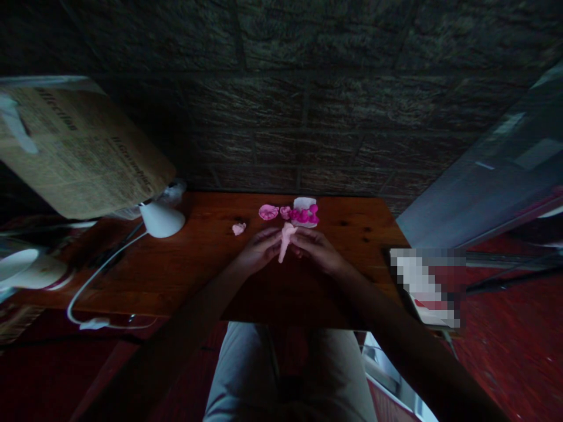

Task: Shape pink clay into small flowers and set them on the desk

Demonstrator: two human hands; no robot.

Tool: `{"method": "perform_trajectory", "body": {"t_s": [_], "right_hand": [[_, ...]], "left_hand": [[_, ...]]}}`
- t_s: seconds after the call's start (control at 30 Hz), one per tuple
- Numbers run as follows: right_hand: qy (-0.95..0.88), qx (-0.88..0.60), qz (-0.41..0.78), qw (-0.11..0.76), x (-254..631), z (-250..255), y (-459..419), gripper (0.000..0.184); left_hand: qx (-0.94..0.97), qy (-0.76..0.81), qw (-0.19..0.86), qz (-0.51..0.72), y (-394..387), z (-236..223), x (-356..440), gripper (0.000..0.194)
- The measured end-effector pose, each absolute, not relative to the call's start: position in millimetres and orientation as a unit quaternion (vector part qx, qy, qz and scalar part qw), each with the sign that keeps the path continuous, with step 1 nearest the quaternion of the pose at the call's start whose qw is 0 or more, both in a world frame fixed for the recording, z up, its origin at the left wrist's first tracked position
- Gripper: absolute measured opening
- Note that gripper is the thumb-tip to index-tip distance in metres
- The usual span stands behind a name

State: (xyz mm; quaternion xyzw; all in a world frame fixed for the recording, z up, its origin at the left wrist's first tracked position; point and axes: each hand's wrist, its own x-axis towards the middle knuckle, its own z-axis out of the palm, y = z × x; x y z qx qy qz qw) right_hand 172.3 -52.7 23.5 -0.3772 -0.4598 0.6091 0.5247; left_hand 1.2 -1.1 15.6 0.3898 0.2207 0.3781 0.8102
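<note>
A pale pink piece of what looks like modelling clay, wide at the top and narrowing to a stem below, is held between both hands over the table. My left hand grips it from the left, fingers closed against its edge. From the other side my right hand pinches it too. Just beyond lie a round pink ruffled piece, a smaller pink lump and a row of bright magenta balls partly on a white sheet. A loose pale pink lump rests to the left.
The wooden table stands against a dark brick wall. At left are a lamp with a printed shade, its white cable and a white cup. A blurred-out flat object lies at the right edge.
</note>
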Motion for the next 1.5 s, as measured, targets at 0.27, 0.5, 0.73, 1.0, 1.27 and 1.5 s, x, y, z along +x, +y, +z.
{"method": "perform_trajectory", "body": {"t_s": [0.27, 0.5, 0.73, 1.0, 1.27, 1.5], "right_hand": [[-0.421, -0.342, 0.652, 0.529, 166.1, 30.1, -53.9, 0.045], [-0.429, -0.314, 0.682, 0.503, 164.9, 33.0, -56.7, 0.045], [-0.436, -0.297, 0.689, 0.497, 161.9, 29.0, -55.8, 0.044], [-0.446, -0.298, 0.671, 0.513, 162.2, 27.4, -54.4, 0.042], [-0.475, -0.321, 0.641, 0.51, 163.8, 20.7, -53.4, 0.045], [-0.603, -0.438, 0.417, 0.52, 184.7, 34.0, -55.1, 0.031]], "left_hand": [[0.361, 0.224, 0.836, 0.347, -2.2, 16.3, 0.4, 0.009], [0.357, 0.248, 0.859, 0.271, -2.9, 8.0, -6.5, 0.022], [0.379, 0.233, 0.847, 0.291, -2.1, 5.8, -7.4, 0.022], [0.369, 0.219, 0.848, 0.311, -4.0, 11.6, -4.1, 0.027], [0.413, 0.213, 0.817, 0.341, -9.0, 16.8, 0.5, 0.033], [0.62, 0.4, 0.45, 0.502, 24.6, 17.6, -43.5, 0.038]]}}
